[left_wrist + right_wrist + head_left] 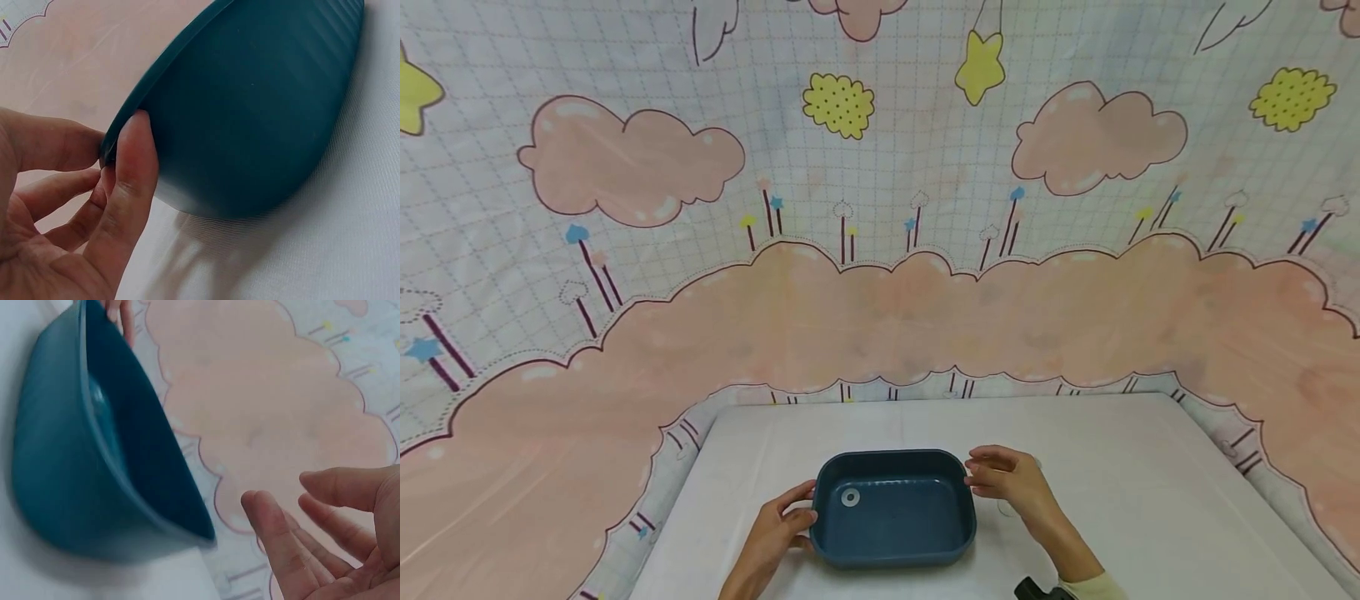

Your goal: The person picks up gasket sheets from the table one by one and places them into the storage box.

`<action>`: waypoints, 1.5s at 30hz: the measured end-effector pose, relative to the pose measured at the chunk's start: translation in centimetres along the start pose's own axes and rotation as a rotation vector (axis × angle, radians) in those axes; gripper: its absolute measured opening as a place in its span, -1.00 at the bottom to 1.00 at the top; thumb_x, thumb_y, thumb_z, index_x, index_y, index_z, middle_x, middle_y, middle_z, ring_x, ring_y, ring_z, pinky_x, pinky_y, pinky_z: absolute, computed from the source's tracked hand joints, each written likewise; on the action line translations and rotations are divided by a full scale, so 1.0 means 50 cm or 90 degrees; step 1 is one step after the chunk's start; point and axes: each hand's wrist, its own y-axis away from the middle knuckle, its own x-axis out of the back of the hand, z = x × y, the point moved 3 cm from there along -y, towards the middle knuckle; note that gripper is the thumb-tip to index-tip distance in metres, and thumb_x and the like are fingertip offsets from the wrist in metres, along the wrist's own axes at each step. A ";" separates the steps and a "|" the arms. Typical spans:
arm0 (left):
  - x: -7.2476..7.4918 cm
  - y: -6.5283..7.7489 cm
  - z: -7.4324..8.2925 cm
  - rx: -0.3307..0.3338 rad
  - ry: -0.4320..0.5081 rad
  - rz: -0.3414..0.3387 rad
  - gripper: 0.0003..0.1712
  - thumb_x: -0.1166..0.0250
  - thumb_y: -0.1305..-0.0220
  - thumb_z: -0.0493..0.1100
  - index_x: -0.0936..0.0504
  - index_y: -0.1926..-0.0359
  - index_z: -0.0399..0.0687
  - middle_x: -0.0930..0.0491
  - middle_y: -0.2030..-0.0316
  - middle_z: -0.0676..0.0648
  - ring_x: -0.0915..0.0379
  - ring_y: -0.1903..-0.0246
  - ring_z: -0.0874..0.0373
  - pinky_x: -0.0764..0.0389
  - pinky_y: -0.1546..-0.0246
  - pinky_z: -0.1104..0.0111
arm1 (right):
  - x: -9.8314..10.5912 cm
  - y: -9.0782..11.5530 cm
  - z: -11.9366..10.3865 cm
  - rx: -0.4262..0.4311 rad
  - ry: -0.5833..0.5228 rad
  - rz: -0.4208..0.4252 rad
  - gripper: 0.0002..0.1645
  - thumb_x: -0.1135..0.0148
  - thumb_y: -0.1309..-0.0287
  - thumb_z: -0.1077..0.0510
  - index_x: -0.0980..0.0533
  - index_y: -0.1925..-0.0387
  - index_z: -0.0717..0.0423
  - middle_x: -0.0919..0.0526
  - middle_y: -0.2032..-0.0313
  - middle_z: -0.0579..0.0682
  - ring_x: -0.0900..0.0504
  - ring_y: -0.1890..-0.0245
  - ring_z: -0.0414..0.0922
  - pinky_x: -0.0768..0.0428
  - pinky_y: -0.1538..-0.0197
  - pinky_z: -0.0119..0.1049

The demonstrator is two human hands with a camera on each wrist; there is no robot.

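A dark blue rectangular plastic basin (895, 533) with rounded corners stands on the white table. Inside, near its back left, lies a small white ring-shaped piece (850, 497). My left hand (772, 527) pinches the basin's left rim; in the left wrist view its thumb (134, 162) lies on the outer wall just under the lip, and the forefinger meets the edge. My right hand (1011, 483) hovers beside the back right corner, fingers loosely bent and holding nothing. In the right wrist view a gap shows between those fingers (269, 519) and the basin wall (62, 462).
The white tabletop (1120, 467) spreads around the basin. A faint round clear outline (1006, 507) shows on it under the right hand. Behind hangs a cloth (925, 325) printed with clouds and stars. A black device (1037, 590) sits at the right wrist.
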 end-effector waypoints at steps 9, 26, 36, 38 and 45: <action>0.002 0.002 0.000 0.001 0.001 0.005 -0.32 -0.25 -0.22 -0.37 -0.33 -0.37 -0.33 -0.42 -0.16 -0.28 -0.56 0.21 0.13 -0.63 0.49 0.28 | 0.064 -0.004 0.016 0.038 0.083 0.061 -0.59 -0.28 -0.23 0.14 -0.55 -0.08 0.20 -0.66 -0.01 0.23 -0.75 0.17 -0.10 -0.72 0.15 -0.30; -0.002 0.002 0.002 -0.004 0.001 0.004 -0.32 -0.25 -0.21 -0.37 -0.33 -0.37 -0.32 -0.42 -0.17 -0.28 -0.56 0.20 0.13 -0.63 0.50 0.29 | 0.182 -0.014 0.082 0.050 0.224 0.142 -0.47 -0.32 -0.21 -0.01 -0.55 -0.13 0.20 -0.69 0.02 0.13 -0.61 0.21 -0.44 -0.61 0.14 -0.48; -0.004 0.005 0.006 -0.008 0.003 -0.004 -0.31 -0.26 -0.20 -0.38 -0.33 -0.37 -0.35 -0.42 -0.16 -0.29 -0.57 0.22 0.13 -0.63 0.49 0.31 | 0.217 -0.033 0.119 0.052 0.329 0.169 -0.52 -0.30 -0.23 0.00 -0.58 -0.13 0.12 -0.69 0.00 0.09 -0.60 0.04 -0.20 -0.52 -0.11 -0.12; -0.005 0.004 0.006 -0.009 0.004 -0.006 -0.31 -0.26 -0.20 -0.38 -0.33 -0.37 -0.35 -0.43 -0.16 -0.29 -0.56 0.23 0.14 -0.63 0.49 0.31 | 0.221 -0.038 0.127 0.045 0.334 0.166 -0.51 -0.30 -0.23 0.01 -0.57 -0.14 0.13 -0.67 -0.03 0.13 -0.60 0.00 -0.09 -0.51 -0.14 -0.04; -0.004 0.005 0.005 -0.008 0.002 -0.003 -0.31 -0.27 -0.20 -0.37 -0.33 -0.36 -0.34 -0.42 -0.15 -0.29 -0.56 0.23 0.15 -0.63 0.49 0.31 | 0.233 -0.060 0.150 0.035 0.352 0.159 -0.50 -0.31 -0.22 0.05 -0.57 -0.16 0.15 -0.64 -0.02 0.17 -0.57 0.02 0.01 -0.50 0.02 -0.20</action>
